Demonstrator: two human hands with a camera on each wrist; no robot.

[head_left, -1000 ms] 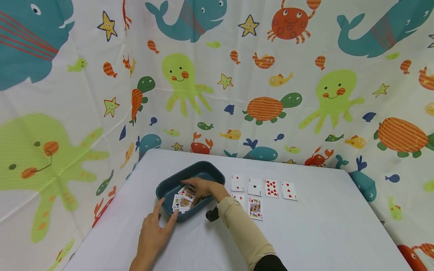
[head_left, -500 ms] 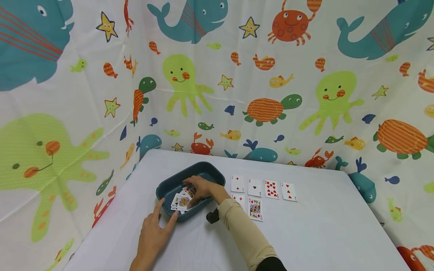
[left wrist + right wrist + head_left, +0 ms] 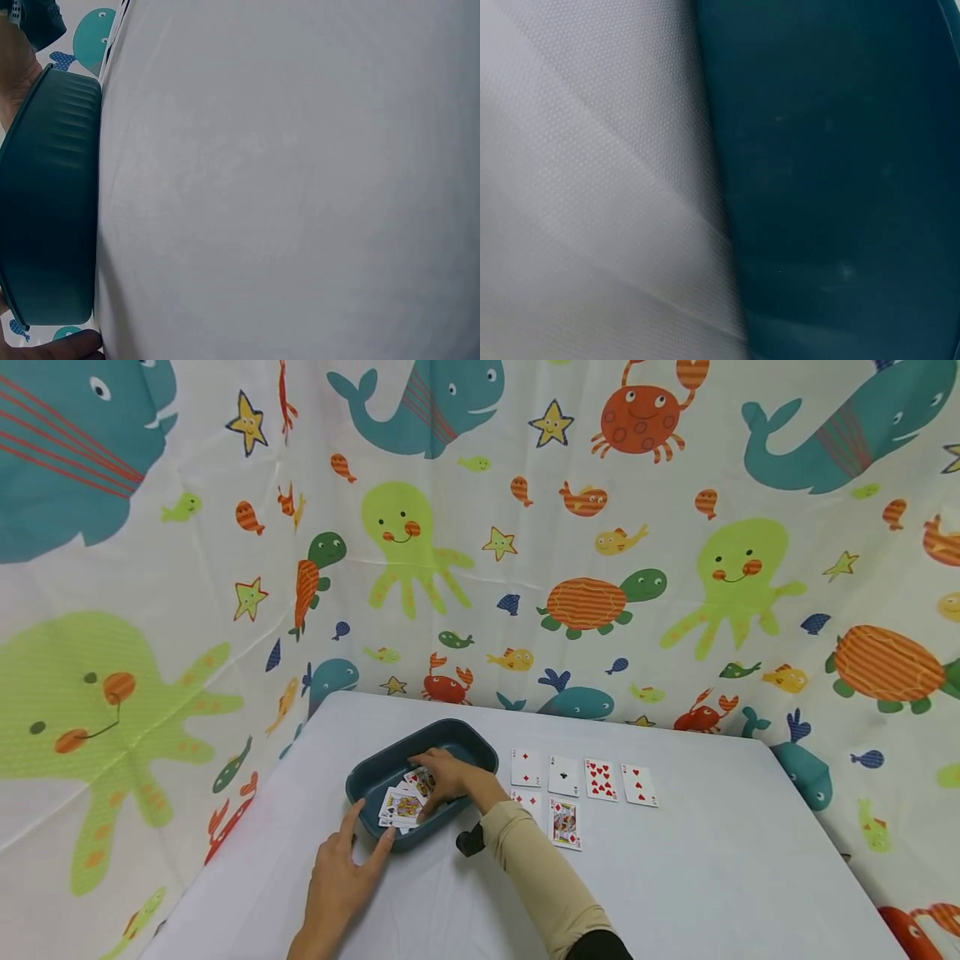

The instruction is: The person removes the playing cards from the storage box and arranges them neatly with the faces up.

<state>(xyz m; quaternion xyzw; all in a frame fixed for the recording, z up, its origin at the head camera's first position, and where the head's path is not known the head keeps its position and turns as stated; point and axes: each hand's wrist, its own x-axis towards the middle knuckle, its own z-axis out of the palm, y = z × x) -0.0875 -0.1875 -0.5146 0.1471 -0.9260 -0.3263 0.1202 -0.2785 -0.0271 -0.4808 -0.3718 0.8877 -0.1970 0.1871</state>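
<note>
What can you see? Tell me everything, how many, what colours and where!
table: one, white, lower middle
tray: one, teal, table's left side
heaped cards: several, number unclear, white with printed faces, inside tray
laid-out cards: six, white, right of tray
curtain: count unclear, white with colourful sea animals, behind table
sleeve: one, tan, bottom middle
gadget: one, black, beside sleeve
left grip: one, bare, tray's near-left end
right grip: one, bare, inside tray

The table point(image 3: 750, 852) offers passage right of the cards point(image 3: 602, 778); the tub point(image 3: 450, 732) obstructs leftward.
</note>
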